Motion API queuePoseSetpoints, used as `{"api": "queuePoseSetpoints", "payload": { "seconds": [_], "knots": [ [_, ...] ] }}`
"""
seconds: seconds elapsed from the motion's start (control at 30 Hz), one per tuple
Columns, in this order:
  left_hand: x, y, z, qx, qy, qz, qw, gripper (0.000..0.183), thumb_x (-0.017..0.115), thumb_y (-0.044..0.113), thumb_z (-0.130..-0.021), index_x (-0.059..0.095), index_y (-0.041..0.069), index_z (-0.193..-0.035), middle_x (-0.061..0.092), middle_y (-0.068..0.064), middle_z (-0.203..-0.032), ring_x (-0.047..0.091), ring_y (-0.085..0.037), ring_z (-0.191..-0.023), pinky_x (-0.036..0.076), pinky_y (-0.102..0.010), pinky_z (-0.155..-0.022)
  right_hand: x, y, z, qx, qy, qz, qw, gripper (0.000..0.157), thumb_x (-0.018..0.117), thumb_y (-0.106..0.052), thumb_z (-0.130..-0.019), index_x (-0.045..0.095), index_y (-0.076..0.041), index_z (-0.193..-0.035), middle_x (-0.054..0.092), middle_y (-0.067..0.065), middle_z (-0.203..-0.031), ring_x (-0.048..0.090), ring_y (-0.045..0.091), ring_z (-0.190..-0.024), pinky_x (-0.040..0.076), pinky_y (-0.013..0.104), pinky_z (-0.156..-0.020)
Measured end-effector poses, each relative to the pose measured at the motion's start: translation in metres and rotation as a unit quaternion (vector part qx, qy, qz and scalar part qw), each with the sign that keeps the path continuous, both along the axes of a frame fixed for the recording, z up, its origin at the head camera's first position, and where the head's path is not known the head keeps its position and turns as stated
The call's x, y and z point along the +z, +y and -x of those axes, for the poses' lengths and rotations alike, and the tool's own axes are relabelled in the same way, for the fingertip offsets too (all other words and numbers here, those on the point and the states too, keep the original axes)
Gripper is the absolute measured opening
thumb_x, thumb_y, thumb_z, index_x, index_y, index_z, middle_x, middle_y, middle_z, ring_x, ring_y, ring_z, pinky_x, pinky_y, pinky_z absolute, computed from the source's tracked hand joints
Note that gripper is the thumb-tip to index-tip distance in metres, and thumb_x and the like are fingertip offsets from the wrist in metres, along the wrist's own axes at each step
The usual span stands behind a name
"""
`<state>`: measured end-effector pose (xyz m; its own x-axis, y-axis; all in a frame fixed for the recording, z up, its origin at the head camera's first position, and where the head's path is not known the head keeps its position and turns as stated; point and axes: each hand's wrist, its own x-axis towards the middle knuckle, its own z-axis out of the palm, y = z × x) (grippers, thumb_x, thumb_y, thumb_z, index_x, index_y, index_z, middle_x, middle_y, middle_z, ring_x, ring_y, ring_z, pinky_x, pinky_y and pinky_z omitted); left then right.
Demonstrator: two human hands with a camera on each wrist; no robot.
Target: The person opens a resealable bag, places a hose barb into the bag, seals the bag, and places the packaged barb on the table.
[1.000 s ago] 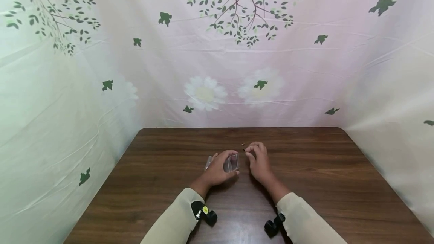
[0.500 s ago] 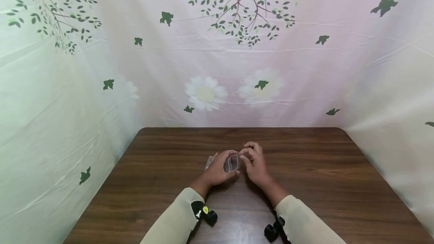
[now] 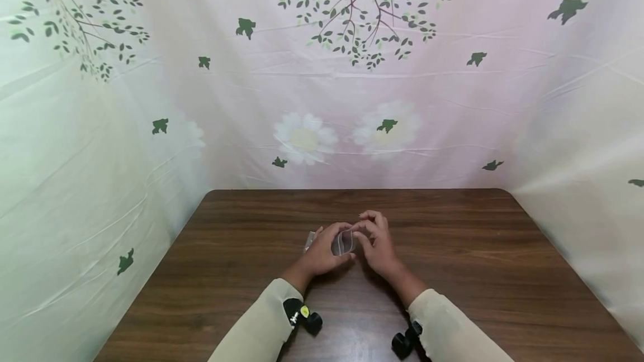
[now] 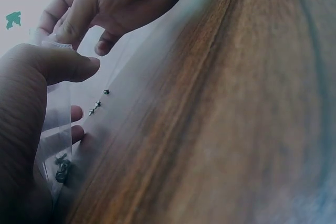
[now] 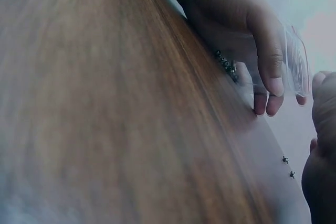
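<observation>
My left hand (image 3: 321, 254) grips a small clear zip bag (image 3: 345, 243), its mouth held wide and facing right. Inside the bag's lower end lies a clump of small dark screws (image 5: 228, 67), also visible through the plastic in the left wrist view. My right hand (image 3: 380, 248) is at the bag's mouth, thumb and index finger brought close together there while the other fingers extend beyond. Whether something sits between those fingertips, I cannot tell. Several loose screws (image 4: 98, 104) lie on the table beyond the bag, hidden behind my right hand in the head view.
The brown wood-grain table (image 3: 241, 284) spreads around both hands, with rounded far corners. Behind it hangs a pale cloth (image 3: 432, 166) printed with leaves, birds and flowers. Black wrist cameras (image 3: 313, 324) are strapped at both cuffs.
My right hand has moved left from beside the loose screws to the bag's mouth. My left hand keeps the bag in the same place.
</observation>
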<state>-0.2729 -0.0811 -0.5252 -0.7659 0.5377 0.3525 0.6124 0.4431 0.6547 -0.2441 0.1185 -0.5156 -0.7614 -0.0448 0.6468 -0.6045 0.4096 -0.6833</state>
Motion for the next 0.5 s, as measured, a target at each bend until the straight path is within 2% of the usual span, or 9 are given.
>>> {"api": "queuePoseSetpoints", "payload": {
  "seconds": [0.17,0.3,0.4,0.5],
  "knots": [
    [0.002,0.0,-0.002,0.002,-0.005,0.002,1.0,0.065,0.081,0.039,-0.094,0.056,0.016,-0.15,0.068,-0.008,-0.145,0.065,-0.027,-0.134,0.025,-0.081,-0.12,-0.002,0.002,0.005,-0.051,-0.002,-0.014,0.999,0.012,0.075,0.01,-0.092,0.075,-0.001,-0.098,0.058,0.027,-0.126,0.049,0.041,-0.122,0.038,0.032,-0.095],
    [0.001,0.0,-0.001,0.003,0.013,0.005,0.9999,0.065,0.081,0.041,-0.095,0.057,0.018,-0.151,0.068,-0.005,-0.145,0.064,-0.024,-0.135,0.028,-0.08,-0.119,-0.004,0.006,0.008,-0.077,-0.042,-0.017,0.996,0.015,0.076,0.01,-0.092,0.075,-0.001,-0.102,0.059,0.026,-0.127,0.05,0.042,-0.122,0.041,0.043,-0.099],
    [-0.001,0.0,0.0,0.001,0.01,0.0,0.9999,0.066,0.081,0.041,-0.094,0.057,0.017,-0.151,0.068,-0.006,-0.145,0.065,-0.025,-0.134,0.026,-0.08,-0.12,-0.005,0.009,0.012,-0.087,-0.074,-0.019,0.993,0.017,0.075,0.011,-0.092,0.075,-0.001,-0.105,0.058,0.024,-0.128,0.05,0.043,-0.124,0.041,0.05,-0.104],
    [-0.005,-0.001,0.003,0.0,0.013,0.001,0.9999,0.067,0.081,0.043,-0.095,0.056,0.018,-0.152,0.067,-0.005,-0.147,0.064,-0.023,-0.135,0.026,-0.08,-0.12,-0.006,0.012,0.016,-0.094,-0.098,-0.016,0.991,0.019,0.074,0.013,-0.092,0.074,0.001,-0.107,0.058,0.024,-0.128,0.049,0.044,-0.123,0.039,0.052,-0.105]
  ]
}}
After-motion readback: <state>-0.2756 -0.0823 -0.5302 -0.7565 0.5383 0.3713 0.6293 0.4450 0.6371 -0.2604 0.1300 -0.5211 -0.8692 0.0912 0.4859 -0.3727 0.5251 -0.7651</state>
